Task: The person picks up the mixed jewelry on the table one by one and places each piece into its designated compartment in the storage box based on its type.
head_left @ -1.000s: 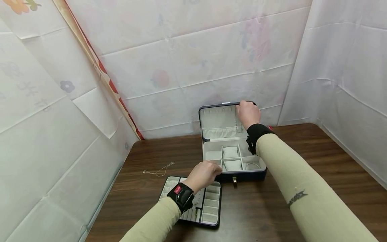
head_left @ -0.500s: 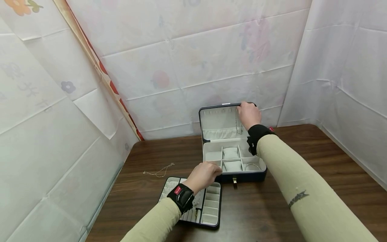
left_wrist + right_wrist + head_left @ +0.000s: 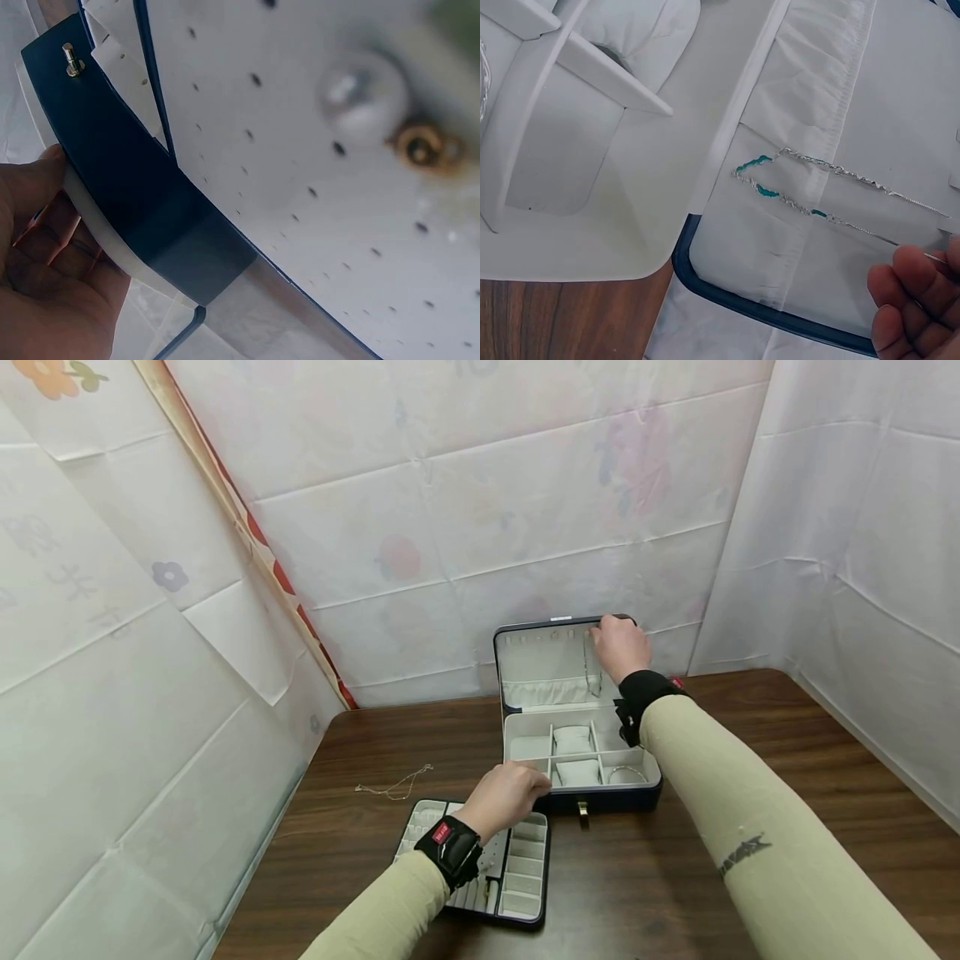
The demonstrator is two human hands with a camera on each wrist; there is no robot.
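A: Jewellery box (image 3: 577, 752) open at centre frame in the head view, lid upright against the back sheet. Right hand (image 3: 619, 647) up at the lid's top right corner, by the hook row. Necklace (image 3: 832, 196) hanging down the lid lining, silver with teal bits; top end running to the fingertips (image 3: 904, 300) at lower right of the right wrist view. Looks hooked or nearly so. Pinched or only touched, cannot tell; fingers curled close.

B: Left hand (image 3: 504, 795)?

A: Lower centre, fingers curled over the near left edge of the box base, thumb along the dark wall in the left wrist view. Holding the box steady, by the look of it.

B: Left to do?

A: Second thin chain (image 3: 395, 783) loose on the table (image 3: 750, 752), left of centre, well apart from the box. Removable tray (image 3: 480, 868) out, lying just in front of the box at lower centre. Bangle (image 3: 626, 772) already in the front right compartment.

B: Differences between views?

A: Head view alone: layout, loose chain, tray. Right wrist alone: teal links, gathered pocket under the necklace. Left wrist alone: earring studs (image 3: 424, 146) on the perforated card, blurred, upper right; gold clasp pin (image 3: 72, 58), upper left.
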